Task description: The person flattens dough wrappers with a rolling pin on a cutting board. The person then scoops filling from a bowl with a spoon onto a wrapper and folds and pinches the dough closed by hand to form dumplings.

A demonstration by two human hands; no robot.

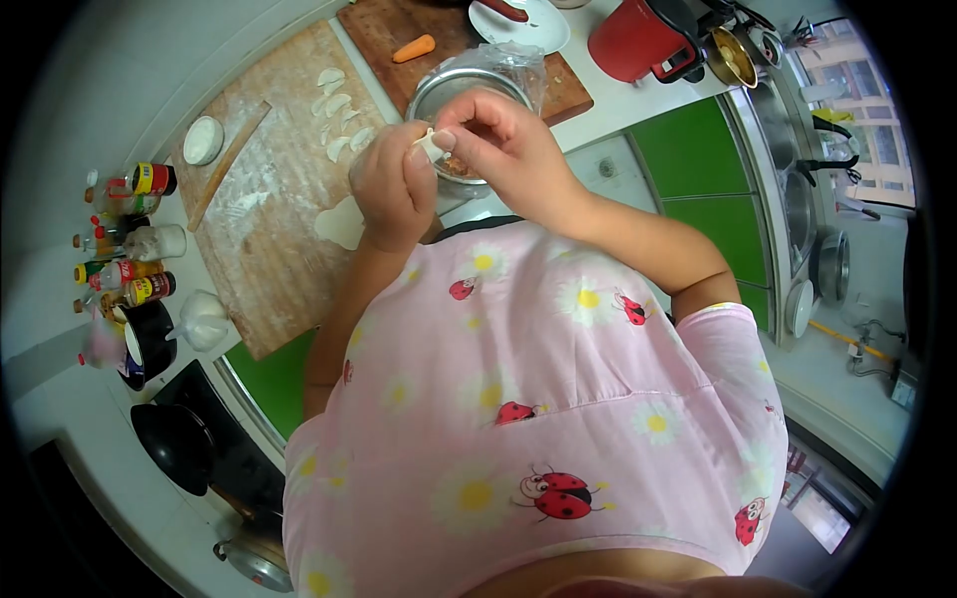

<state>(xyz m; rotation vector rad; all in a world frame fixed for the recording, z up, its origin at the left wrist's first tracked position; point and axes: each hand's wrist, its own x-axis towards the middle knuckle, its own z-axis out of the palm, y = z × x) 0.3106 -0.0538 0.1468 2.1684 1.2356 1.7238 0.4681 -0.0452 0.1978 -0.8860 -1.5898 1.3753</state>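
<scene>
A small white dumpling (432, 146) is pinched between my two hands, above the near side of a metal bowl (419, 100) with brown filling (461, 169). My left hand (396, 181) wraps round its left side, fingers bent. From the right, my right hand (508, 149) presses its thumb and forefinger on the dough. On the floured wooden board (269, 269) to the left lie a flat round wrapper (341, 223), several folded dumplings (337, 104), a rolling pin (227, 167) and a small white bowl of flour (203, 141).
A brown cutting board (384, 50) holds a carrot (414, 48) and a white plate (528, 28). A red pot (638, 40) stands at the upper right. Bottles (130, 269) line the left wall, near a black wok (171, 447). The sink (797, 204) is right.
</scene>
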